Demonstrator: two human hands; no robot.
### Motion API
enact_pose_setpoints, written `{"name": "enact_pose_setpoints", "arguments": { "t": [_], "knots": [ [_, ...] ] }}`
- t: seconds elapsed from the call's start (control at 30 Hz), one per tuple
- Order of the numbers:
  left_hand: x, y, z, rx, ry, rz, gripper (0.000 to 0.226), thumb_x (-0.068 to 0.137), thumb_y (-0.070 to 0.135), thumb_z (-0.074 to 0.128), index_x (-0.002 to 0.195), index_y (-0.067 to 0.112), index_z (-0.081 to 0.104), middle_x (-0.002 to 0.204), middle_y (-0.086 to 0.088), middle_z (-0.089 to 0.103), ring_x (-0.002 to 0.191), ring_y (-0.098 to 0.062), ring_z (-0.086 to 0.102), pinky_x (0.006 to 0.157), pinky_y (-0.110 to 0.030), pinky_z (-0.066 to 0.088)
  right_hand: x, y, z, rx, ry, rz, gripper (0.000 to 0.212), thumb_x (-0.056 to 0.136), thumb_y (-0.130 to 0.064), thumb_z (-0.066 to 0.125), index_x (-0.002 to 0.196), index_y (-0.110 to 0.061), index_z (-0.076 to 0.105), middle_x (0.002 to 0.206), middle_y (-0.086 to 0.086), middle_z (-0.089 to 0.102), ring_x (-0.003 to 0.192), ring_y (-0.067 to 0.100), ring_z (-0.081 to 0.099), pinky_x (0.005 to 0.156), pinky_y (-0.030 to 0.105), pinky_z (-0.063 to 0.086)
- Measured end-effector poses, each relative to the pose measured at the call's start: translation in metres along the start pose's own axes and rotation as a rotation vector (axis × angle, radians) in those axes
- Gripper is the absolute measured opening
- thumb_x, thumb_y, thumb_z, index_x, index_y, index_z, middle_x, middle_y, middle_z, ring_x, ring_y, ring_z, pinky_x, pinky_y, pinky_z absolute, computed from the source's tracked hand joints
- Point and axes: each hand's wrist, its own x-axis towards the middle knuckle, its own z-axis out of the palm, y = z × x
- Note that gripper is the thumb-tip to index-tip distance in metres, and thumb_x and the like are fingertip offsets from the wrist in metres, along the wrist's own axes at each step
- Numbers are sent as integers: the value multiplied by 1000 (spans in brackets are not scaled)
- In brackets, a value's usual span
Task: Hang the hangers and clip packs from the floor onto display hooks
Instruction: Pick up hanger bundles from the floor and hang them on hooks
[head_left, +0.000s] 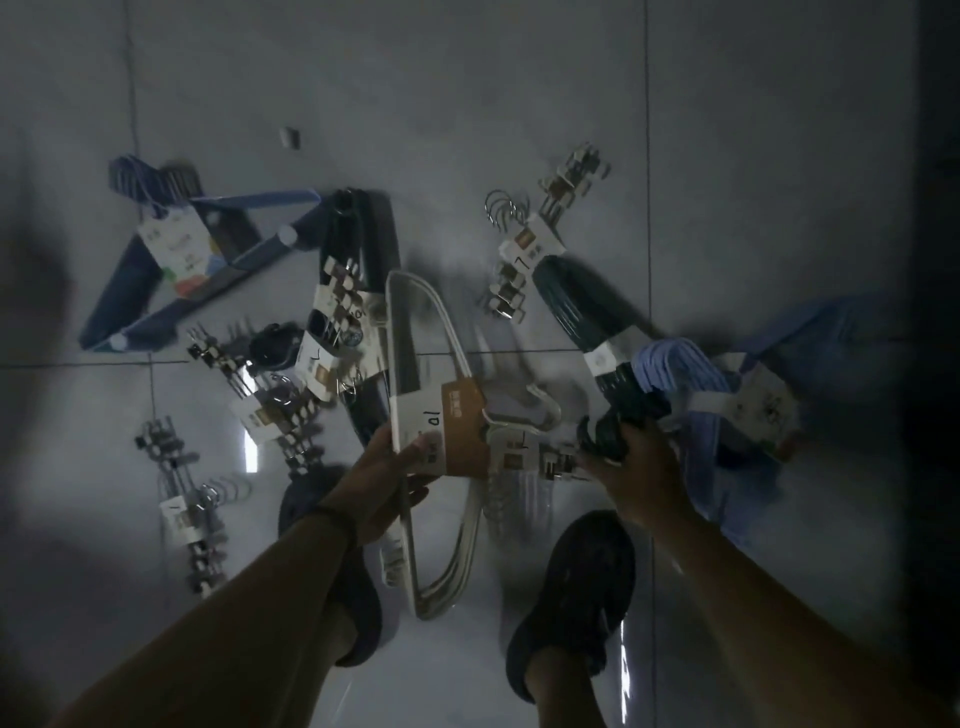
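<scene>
Two hands grip packs: left hand (383, 470) pinches the white hanger pack (460, 421); beside it, right hand (640, 474) clutches the green hanger pack (576, 306).

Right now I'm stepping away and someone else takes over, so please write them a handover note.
Left hand holds the white hanger pack at its label end.
Right hand grips the hooks of the dark green hanger pack.
On the floor: blue hanger pack, light blue hanger pack, several clip packs.
Done: nothing visibly hung; no display hooks in view.
Left: hang everything.
</scene>
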Motion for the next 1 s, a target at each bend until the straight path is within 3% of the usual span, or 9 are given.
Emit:
{"name": "enact_pose_setpoints", "arguments": {
  "t": [0.13, 0.33, 0.43, 0.53, 0.67, 0.73, 0.87, 0.93, 1.0],
  "knots": [
    [-21, 3, 0, -16, 40, 2, 33, 105, 25, 62, 130, 44, 55, 138, -10, 61, 123, -35, 63, 98, -46, 51, -10, -81, -30, 391, 8, 97, 15, 79, -25, 91, 79, -23, 76, 73, -7, 77, 65, 5, 71, 53, 12, 52],
    [-30, 23, 13, -64, 51, 27, 28, 108, 21, 58, 133, 34, 53, 136, -13, 60, 120, -35, 63, 110, -55, 45, -35, -171, -41, 312, 134, -186, 25, 68, -50, 89, 84, -45, 70, 73, -20, 72, 60, -2, 69, 45, 12, 49],
    [-25, 29, 17, -10, 87, 54, 33, 107, 20, 60, 136, 30, 49, 135, -15, 61, 117, -33, 65, 107, -55, 47, -41, -184, -55, 362, 85, -279, 31, 72, -44, 81, 97, -50, 63, 93, -15, 72, 68, 8, 73, 53, 22, 59],
    [-17, 32, 14, 49, 127, 49, 43, 105, 24, 65, 144, 26, 46, 132, -16, 65, 113, -32, 68, 96, -49, 54, -34, -183, -68, 676, -68, -199, 44, 75, -24, 81, 114, -34, 62, 102, 6, 76, 61, 31, 74, 49, 35, 59],
    [-12, 32, 2, 85, 140, -45, 32, 104, 49, 61, 127, 27, 64, 114, -8, 79, 99, -26, 76, 90, -47, 59, -15, -169, -57, 866, -304, 46, 12, 72, -29, 69, 80, -22, 71, 79, 28, 72, 53, 38, 64, 47, 38, 54],
    [-13, 29, -3, 36, 135, -89, 56, 103, 70, 45, 110, 23, 73, 97, -3, 82, 81, -20, 77, 78, -37, 59, -12, -157, -31, 826, -409, 210, 16, 75, -33, 62, 71, -24, 76, 79, 25, 73, 61, 38, 69, 56, 37, 55],
    [-11, 21, -7, -52, 63, -39, 92, 85, 97, 32, 134, 28, 69, 121, -12, 78, 103, -37, 75, 77, -40, 58, -7, -118, 29, 633, -426, 547, 43, 93, -34, 50, 107, -3, 75, 97, 27, 77, 85, 42, 76, 69, 38, 59],
    [-8, 18, -10, -10, 27, 21, 81, 82, 91, 48, 135, 32, 65, 119, -14, 76, 90, -34, 74, 61, -34, 57, 0, -100, 53, 599, -369, 613, 44, 102, -30, 45, 123, 0, 68, 105, 28, 76, 93, 45, 75, 71, 40, 61],
    [1, 14, -14, 66, 24, 53, 67, 80, 76, 63, 133, 36, 63, 130, -17, 69, 95, -37, 70, 60, -36, 56, 12, -86, 70, 555, -240, 600, 39, 107, -27, 44, 137, -4, 57, 118, 26, 71, 100, 44, 72, 78, 46, 62]
  ]
}}
